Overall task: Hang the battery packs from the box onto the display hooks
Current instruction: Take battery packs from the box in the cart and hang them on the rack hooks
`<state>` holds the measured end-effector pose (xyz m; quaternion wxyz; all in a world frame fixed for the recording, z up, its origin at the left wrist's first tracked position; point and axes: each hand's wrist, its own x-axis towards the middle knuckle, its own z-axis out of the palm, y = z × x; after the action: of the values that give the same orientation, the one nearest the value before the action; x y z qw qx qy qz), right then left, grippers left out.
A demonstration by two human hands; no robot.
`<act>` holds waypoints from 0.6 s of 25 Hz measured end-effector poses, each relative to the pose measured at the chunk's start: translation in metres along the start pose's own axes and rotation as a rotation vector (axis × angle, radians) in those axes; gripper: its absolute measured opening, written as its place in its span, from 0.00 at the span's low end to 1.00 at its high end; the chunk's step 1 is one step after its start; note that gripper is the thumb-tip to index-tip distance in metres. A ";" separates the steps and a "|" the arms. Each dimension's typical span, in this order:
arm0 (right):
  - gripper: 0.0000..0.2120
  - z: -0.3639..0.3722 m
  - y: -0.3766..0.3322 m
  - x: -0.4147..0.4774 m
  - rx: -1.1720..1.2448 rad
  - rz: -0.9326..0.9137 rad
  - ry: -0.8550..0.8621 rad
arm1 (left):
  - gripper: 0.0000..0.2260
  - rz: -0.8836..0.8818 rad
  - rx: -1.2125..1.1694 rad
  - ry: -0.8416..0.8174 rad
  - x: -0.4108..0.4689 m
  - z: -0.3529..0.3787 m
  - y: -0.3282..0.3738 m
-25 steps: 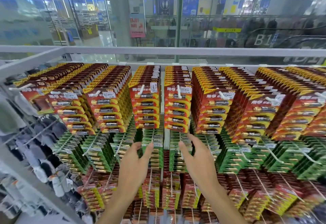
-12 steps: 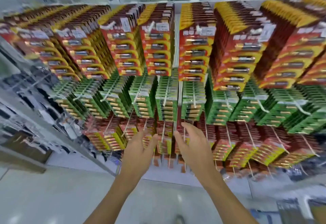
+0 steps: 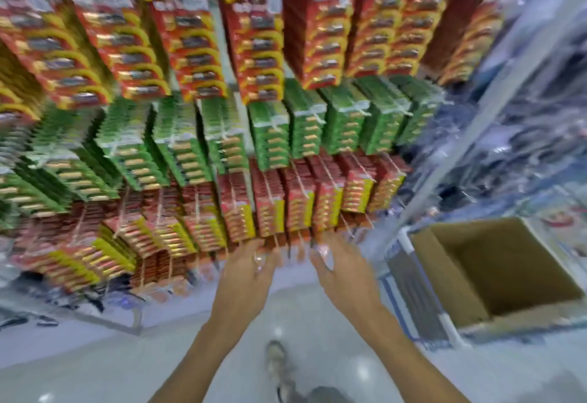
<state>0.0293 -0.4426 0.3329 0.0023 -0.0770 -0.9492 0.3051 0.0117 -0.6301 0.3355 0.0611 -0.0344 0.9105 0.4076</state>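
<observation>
Left hand (image 3: pixel 251 272) and right hand (image 3: pixel 344 274) are up, fingers loosely spread, gripping nothing, just under the bottom row of packs (image 3: pixel 270 205) hanging on the rack. The open box (image 3: pixel 451 282) sits low on the right.

Display rack (image 3: pixel 495 97), hanging battery packs (image 3: pixel 270 135)

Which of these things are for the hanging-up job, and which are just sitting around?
For the job:
- battery packs hanging on the display
- cardboard box
- left hand and right hand, both holding nothing

Just there:
- shoe
- floor
- goods on the next rack, too blurry to name
</observation>
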 end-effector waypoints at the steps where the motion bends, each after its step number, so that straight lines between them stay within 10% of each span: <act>1: 0.22 -0.007 0.016 -0.014 -0.005 0.038 0.006 | 0.19 0.016 0.004 -0.051 -0.009 0.017 0.004; 15: 0.15 -0.131 0.240 -0.145 0.032 0.538 0.186 | 0.22 0.285 0.195 -0.453 -0.078 0.233 0.134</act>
<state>0.2143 -0.1962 0.3069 0.0096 -0.3536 -0.8854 0.3015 0.0936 -0.3663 0.2913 0.2080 0.1917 0.9042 0.3200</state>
